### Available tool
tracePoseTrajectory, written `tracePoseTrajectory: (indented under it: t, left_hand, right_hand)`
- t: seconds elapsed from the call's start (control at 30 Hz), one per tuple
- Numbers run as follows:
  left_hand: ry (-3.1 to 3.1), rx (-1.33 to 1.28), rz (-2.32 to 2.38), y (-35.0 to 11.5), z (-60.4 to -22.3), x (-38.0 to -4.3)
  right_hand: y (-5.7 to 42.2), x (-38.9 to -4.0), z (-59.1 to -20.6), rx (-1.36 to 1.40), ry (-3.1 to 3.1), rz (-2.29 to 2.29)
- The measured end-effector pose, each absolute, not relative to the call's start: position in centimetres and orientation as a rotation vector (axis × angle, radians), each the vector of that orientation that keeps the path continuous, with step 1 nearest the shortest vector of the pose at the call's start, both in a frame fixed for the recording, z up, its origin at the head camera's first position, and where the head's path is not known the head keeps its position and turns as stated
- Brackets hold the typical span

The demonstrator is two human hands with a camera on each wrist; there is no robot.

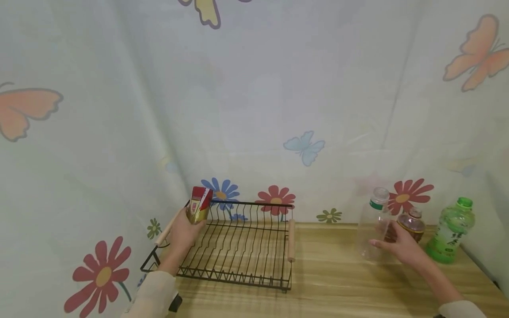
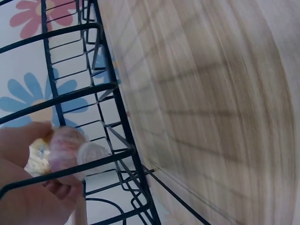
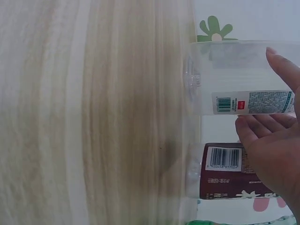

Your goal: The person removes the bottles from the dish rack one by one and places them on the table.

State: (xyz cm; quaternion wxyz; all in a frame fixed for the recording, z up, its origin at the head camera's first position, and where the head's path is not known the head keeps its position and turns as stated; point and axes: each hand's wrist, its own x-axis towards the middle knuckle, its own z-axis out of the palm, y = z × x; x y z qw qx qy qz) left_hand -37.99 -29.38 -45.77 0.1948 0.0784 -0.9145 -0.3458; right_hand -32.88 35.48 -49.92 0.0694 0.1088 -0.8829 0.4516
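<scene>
My left hand (image 1: 184,232) grips a small red and gold bottle (image 1: 200,204) over the back left of a black wire dish rack (image 1: 238,279). In the left wrist view its translucent neck end (image 2: 93,153) points toward the wires. My right hand (image 1: 403,247) is at the right side of a clear plastic bottle (image 1: 370,238) standing on the table. Its thumb (image 3: 281,65) lies in front of this bottle, and the other fingers extend between it and a brown-labelled bottle (image 3: 225,180). Whether the skin touches the clear bottle is hard to tell.
A green bottle (image 1: 449,234) stands at the far right, past the brown-labelled one. The rack has wooden handles (image 1: 291,240) on both sides. Behind the wood-grain table (image 1: 326,274) hangs a pale curtain (image 1: 254,88) printed with flowers and butterflies.
</scene>
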Motion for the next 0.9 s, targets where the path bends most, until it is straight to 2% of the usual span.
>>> tracePoseTrajectory:
  t: [0.27, 0.43, 0.67, 0.9]
  left_hand:
    - [-2.556, 0.077, -1.074, -28.8, -44.1, -37.8]
    - [-2.54, -0.108, -1.076, -27.3, -42.4, -37.0]
    - [-2.508, -0.428, -0.961, -23.3, -39.4, -34.2]
    - [-2.487, -0.761, -0.79, -19.2, -37.7, -30.9]
  right_hand:
    - [35.7, -32.3, -49.3, 0.33, -2.781, 1.27]
    - [36.5, -31.2, -49.4, 0.397, -2.859, 1.248]
    - [37.1, -29.1, -48.3, 0.414, -2.914, 1.228]
    - [36.1, -26.3, -44.7, 0.458, -2.895, 1.163]
